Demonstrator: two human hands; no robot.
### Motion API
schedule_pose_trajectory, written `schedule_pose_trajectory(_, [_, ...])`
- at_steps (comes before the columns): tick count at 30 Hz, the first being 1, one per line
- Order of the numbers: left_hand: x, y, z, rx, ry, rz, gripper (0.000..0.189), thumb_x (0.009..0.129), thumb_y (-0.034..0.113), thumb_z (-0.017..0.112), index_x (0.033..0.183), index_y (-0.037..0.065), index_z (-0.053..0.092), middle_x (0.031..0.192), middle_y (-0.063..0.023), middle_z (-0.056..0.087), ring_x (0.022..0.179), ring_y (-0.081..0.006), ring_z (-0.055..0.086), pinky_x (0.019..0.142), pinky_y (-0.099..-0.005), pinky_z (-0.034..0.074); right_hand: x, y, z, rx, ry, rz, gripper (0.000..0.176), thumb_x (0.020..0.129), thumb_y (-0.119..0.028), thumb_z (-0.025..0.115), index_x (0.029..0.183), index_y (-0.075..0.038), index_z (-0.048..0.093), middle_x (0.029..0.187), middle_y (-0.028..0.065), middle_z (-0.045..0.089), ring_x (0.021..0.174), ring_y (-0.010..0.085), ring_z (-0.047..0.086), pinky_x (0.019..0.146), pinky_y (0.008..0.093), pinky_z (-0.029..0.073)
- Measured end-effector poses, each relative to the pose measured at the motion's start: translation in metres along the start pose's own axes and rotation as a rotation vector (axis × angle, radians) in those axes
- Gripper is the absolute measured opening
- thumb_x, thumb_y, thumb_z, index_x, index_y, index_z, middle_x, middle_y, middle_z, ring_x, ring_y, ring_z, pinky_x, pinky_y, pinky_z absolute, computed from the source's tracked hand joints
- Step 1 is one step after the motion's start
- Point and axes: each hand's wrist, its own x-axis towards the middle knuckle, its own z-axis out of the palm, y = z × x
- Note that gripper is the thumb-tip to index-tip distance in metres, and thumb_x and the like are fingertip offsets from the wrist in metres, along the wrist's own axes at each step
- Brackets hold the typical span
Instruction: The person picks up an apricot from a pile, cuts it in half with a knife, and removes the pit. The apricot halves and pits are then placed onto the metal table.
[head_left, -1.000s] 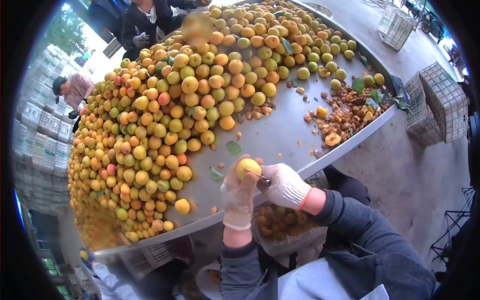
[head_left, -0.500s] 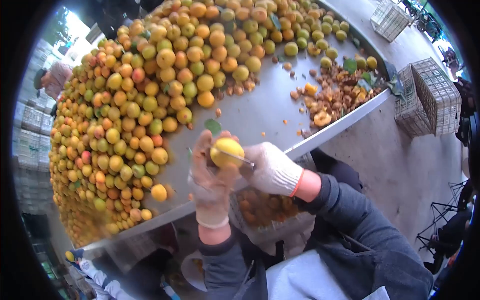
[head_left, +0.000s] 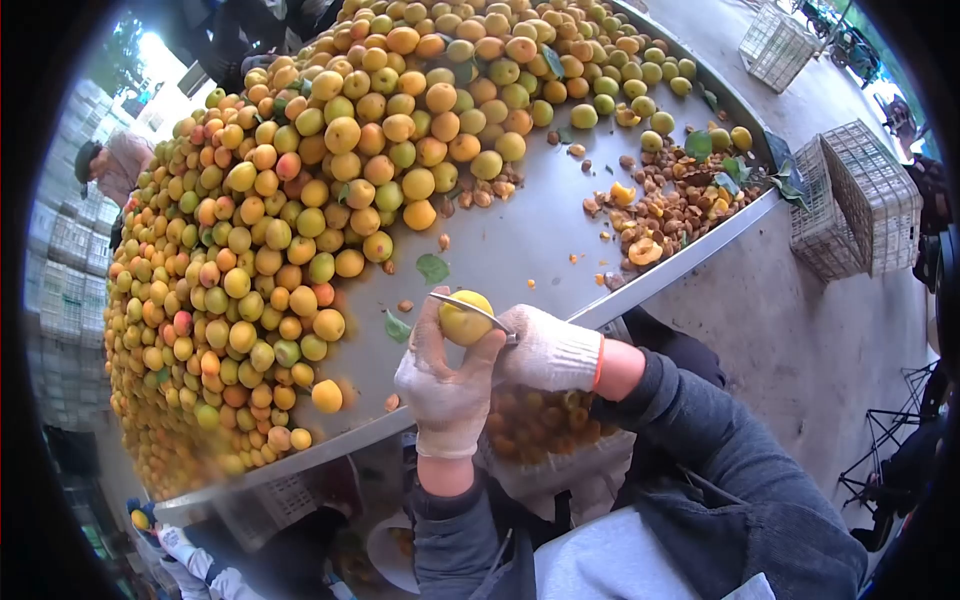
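In my gloved left hand [head_left: 442,398] a yellow apricot [head_left: 466,326] is gripped between thumb and fingers, near the front edge of the metal table [head_left: 490,235]. My gloved right hand [head_left: 556,352] is closed around the handle of a small knife [head_left: 462,305], the handle mostly hidden by the glove. The knife's blade lies across the upper side of the apricot, its tip reaching the left fingers. Below both hands, a crate [head_left: 560,465] holds halved or cut apricots. A green leaf [head_left: 432,267] rests on the table just beyond the left fingertips.
A large heap of apricots [head_left: 270,240] covers the table's left and back. Brown pits with pulp scraps [head_left: 680,200] lie along the right edge. Plastic crates [head_left: 858,200] stand on the floor at right. Another person's gloved hand [head_left: 176,540] shows at lower left.
The left hand has turned and shifted slightly right and down with the apricot. The knife blade now lies higher across the fruit, its tip pointing more to the upper left.
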Motion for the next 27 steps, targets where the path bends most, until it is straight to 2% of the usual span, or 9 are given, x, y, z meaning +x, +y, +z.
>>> schedule_pose_trajectory(2, [-0.003, -0.006, 0.004, -0.367, -0.051, -0.231, 0.065, 0.072, 0.02, 0.083, 0.127, 0.0, 0.054, 0.106, -0.0086, 0.066, 0.094, -0.0174, 0.063, 0.088, -0.029, 0.049, -0.005, 0.001, 0.004, -0.073, 0.114, -0.104, 0.017, 0.08, -0.005, 0.059, 0.094, -0.001, 0.067, 0.069, 0.0146, 0.065, 0.062, 0.0202, 0.064, 0.061, 0.0338, 0.051])
schedule_pose_trajectory(6, [-0.003, -0.003, 0.004, -0.415, -0.022, -0.238, 0.067, 0.075, 0.024, 0.082, 0.128, -0.001, 0.05, 0.107, -0.0092, 0.065, 0.098, -0.0163, 0.062, 0.09, -0.0289, 0.048, -0.007, 0.0, 0.013, -0.395, 0.316, -0.255, 0.023, 0.078, -0.004, 0.058, 0.099, -0.004, 0.066, 0.073, 0.0187, 0.065, 0.067, 0.0328, 0.065, 0.062, 0.0376, 0.051])
schedule_pose_trajectory(8, [-0.002, 0.003, 0.006, -0.843, -0.017, -0.373, 0.067, 0.077, 0.027, 0.081, 0.128, -0.001, 0.048, 0.108, -0.0102, 0.063, 0.1, -0.0157, 0.06, 0.09, -0.0281, 0.048, -0.009, -0.007, 0.009, -0.435, 0.299, -0.193, 0.03, 0.076, -0.004, 0.06, 0.106, -0.007, 0.064, 0.088, 0.0202, 0.066, 0.083, 0.0414, 0.062, 0.072, 0.0391, 0.052])
schedule_pose_trajectory(12, [-0.001, 0.008, 0.01, -0.96, 0.007, -0.454, 0.062, 0.079, 0.03, 0.078, 0.125, 0.0, 0.05, 0.105, -0.0105, 0.064, 0.099, -0.0159, 0.061, 0.09, -0.0274, 0.048, -0.006, -0.001, 0.012, -0.393, 0.256, -0.132, 0.029, 0.076, -0.003, 0.059, 0.105, -0.006, 0.064, 0.086, 0.0193, 0.066, 0.082, 0.0403, 0.063, 0.071, 0.0392, 0.052])
schedule_pose_trajectory(15, [0.0, 0.009, 0.01, -0.531, 0.0, -0.171, 0.06, 0.079, 0.032, 0.078, 0.122, -0.001, 0.052, 0.103, -0.0099, 0.065, 0.096, -0.0161, 0.062, 0.087, -0.0283, 0.049, -0.008, -0.002, 0.009, -0.361, 0.374, -0.348, 0.019, 0.078, -0.007, 0.059, 0.096, -0.006, 0.066, 0.073, 0.0198, 0.064, 0.069, 0.0393, 0.062, 0.063, 0.04, 0.05])
schedule_pose_trajectory(19, [-0.007, 0.003, 0.004, 0.016, 0.035, 0.017, 0.054, 0.076, 0.029, 0.08, 0.115, -0.001, 0.058, 0.102, -0.0097, 0.066, 0.09, -0.0176, 0.064, 0.082, -0.0309, 0.051, -0.004, 0.014, 0.002, 0.099, -0.068, -0.081, 0.012, 0.081, -0.009, 0.06, 0.083, 0.002, 0.065, 0.065, 0.0091, 0.062, 0.061, 0.0138, 0.056, 0.06, 0.0323, 0.048])
schedule_pose_trajectory(22, [-0.002, 0.002, 0.004, -0.253, -0.051, -0.127, 0.047, 0.08, 0.018, 0.075, 0.118, -0.002, 0.055, 0.102, -0.0102, 0.065, 0.091, -0.0179, 0.064, 0.084, -0.03, 0.05, -0.004, 0.009, 0.0, 0.14, -0.155, -0.144, 0.013, 0.083, -0.01, 0.059, 0.081, 0.002, 0.065, 0.064, 0.0046, 0.06, 0.062, 0.0123, 0.054, 0.06, 0.0322, 0.047])
schedule_pose_trajectory(25, [-0.002, -0.004, 0.017, -0.822, 0.029, -0.394, 0.048, 0.085, 0.017, 0.071, 0.124, -0.003, 0.05, 0.102, -0.0109, 0.064, 0.093, -0.0178, 0.062, 0.085, -0.03, 0.05, -0.004, -0.002, 0.003, -0.062, 0.014, -0.09, 0.011, 0.082, -0.009, 0.059, 0.082, 0.001, 0.065, 0.066, 0.01, 0.063, 0.062, 0.0192, 0.06, 0.061, 0.0343, 0.048])
schedule_pose_trajectory(27, [-0.005, -0.006, 0.018, -0.833, 0.0, -0.388, 0.051, 0.089, 0.017, 0.067, 0.129, -0.003, 0.044, 0.102, -0.0113, 0.062, 0.095, -0.0172, 0.06, 0.086, -0.0297, 0.049, -0.008, -0.002, 0.006, -0.416, 0.246, -0.157, 0.01, 0.08, -0.007, 0.059, 0.084, -0.001, 0.065, 0.071, 0.0169, 0.065, 0.066, 0.032, 0.064, 0.063, 0.038, 0.049])
